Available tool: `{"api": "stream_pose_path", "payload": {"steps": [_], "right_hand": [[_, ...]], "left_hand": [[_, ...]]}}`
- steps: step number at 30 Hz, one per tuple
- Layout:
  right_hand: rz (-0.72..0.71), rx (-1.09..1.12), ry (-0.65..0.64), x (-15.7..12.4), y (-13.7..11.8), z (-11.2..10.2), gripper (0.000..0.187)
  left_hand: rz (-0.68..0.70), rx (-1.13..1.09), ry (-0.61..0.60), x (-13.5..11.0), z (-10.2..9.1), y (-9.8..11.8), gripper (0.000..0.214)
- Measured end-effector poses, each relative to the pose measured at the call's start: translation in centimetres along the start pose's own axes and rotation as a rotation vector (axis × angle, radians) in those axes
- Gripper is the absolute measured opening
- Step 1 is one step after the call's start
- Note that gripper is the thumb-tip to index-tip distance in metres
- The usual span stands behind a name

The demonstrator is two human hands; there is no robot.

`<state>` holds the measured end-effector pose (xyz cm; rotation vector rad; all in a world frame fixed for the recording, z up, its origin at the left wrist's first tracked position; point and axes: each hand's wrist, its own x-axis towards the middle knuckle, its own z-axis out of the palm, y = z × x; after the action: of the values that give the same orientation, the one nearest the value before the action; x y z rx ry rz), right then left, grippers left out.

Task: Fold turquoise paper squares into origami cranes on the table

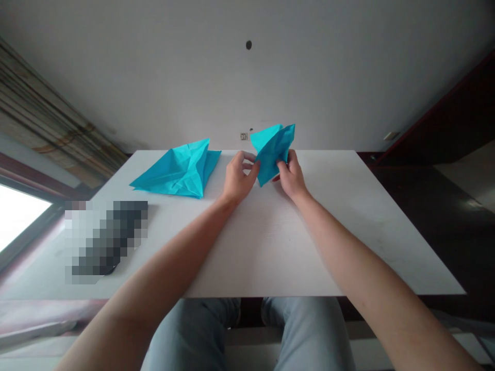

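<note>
Between my two hands, raised a little over the far half of the white table (266, 247), is a folded sheet of turquoise paper (273, 152). Its upper flaps stand apart and a corner points down. My left hand (240, 175) pinches the paper's left edge between thumb and fingers. On the other side, my right hand (292, 175) grips the lower right part, its thumb on the near face and some fingers hidden behind. A second, larger folded turquoise paper (178, 170) lies creased on the table, left of my left hand.
A blurred-out dark object (116, 237) lies at the table's left side. Behind the table rises a grey wall (178, 77) with a socket (243, 136). A curtain (50, 108) hangs at left beside a window. My legs (193, 330) are under the near edge.
</note>
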<state>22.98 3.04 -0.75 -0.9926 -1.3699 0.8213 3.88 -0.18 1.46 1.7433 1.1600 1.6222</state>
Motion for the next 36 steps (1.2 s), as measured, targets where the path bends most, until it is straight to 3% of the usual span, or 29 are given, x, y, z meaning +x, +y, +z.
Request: {"api": "stream_pose_path", "payload": {"steps": [9,15,19,21,28,36], "right_hand": [[-0.061,-0.088,0.111,0.3,-0.3,-0.3,0.037],[-0.233,-0.16,-0.025,-0.1,-1.2,-0.1,0.025],[-0.255,-0.212,-0.083,-0.3,-1.6,-0.1,0.026],[-0.251,-0.231,-0.061,-0.2,-1.6,-0.2,0.025],[-0.273,-0.307,0.028,-0.1,-1.3,-0.1,0.02],[-0.271,-0.33,0.034,-0.7,-1.9,0.3,0.038]], "left_hand": [[-0.032,-0.05,0.028,0.4,0.2,-1.5,0.017],[-0.005,-0.057,0.091,0.5,0.4,-1.7,0.037],[-0.014,-0.047,0.023,0.5,0.3,-1.2,0.017],[-0.041,-0.057,0.039,0.5,0.4,-1.1,0.019],[0.1,-0.052,0.126,0.3,0.4,-0.5,0.014],[0.045,-0.198,0.257,0.6,0.6,-0.1,0.045]]}}
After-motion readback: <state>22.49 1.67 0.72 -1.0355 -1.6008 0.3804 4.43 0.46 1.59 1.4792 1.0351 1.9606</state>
